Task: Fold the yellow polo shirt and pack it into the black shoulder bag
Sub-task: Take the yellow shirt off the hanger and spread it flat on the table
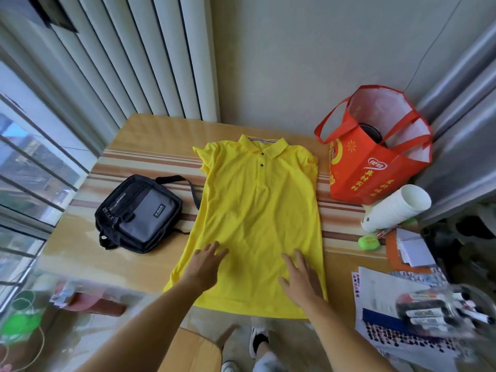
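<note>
The yellow polo shirt (pixel 257 218) lies face up and spread full length down the middle of the table (pixel 128 264), collar toward the far edge, hem at the near edge, both short sleeves out at the shoulders and the placket buttoned. No fold shows in it yet, so the folding appears not to have begun; the cloth looks only laid out and flattened. The left hand (pixel 205 267) rests flat on the lower left part of the shirt, fingers straight and slightly spread, gripping nothing. The right hand (pixel 302 277) lies likewise flat on the lower right part, fingers extended, holding nothing. The black shoulder bag (pixel 138 214) sits just left of the shirt, toward the table's left edge, its strap running under or against the shirt's side; its zips look closed, though that is hard to confirm. Left to do, by my reading: every fold, opening the bag, and packing. A red tote bag (pixel 373 162) stands near the far right corner, with a stack of white paper cups (pixel 394 210) lying beside it.
</note>
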A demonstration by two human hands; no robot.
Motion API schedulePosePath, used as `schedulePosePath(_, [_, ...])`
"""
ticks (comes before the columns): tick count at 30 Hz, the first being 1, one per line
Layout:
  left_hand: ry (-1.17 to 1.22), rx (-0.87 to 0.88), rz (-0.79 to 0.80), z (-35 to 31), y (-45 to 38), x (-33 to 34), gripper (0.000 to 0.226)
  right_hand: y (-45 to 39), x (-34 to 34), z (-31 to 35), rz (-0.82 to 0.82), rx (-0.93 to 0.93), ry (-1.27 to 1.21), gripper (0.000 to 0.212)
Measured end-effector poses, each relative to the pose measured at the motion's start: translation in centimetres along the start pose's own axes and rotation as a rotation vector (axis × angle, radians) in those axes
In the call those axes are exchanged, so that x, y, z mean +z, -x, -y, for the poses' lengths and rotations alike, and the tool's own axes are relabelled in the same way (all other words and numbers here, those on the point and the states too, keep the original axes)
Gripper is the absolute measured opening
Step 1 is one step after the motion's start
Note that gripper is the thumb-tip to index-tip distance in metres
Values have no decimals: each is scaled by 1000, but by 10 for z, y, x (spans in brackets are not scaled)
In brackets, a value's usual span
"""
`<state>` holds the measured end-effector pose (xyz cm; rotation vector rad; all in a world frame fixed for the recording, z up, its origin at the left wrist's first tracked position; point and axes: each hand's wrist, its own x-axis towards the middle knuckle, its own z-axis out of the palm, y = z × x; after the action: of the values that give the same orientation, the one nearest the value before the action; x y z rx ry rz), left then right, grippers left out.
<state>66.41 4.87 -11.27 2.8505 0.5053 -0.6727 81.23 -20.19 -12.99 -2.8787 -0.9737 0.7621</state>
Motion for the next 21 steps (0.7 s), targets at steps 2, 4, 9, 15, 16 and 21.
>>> schedulePosePath(2, [22,-47,26,-5,-8,0,62,-7,-1,-6,-27,3,55,57])
schedulePosePath(4, [82,-90,-16,-3,-22,-7,50,-24,-8,-11,-45,-8,76,47])
schedulePosePath(9, [-28,-257,-149,32,-67,-41,46,-89,-49,-2,-109,7,64,38])
schedulePosePath(15, [-336,-342,121,93,-85,-38,60,-158,-65,8,-35,-20,60,63])
schedulePosePath(16, [-356,-361,104,101,-86,-39,53,-164,-68,9,4,-17,66,66])
schedulePosePath(21, [-264,-846,60,156,-92,-62,42,-183,-79,11,32,1,68,68])
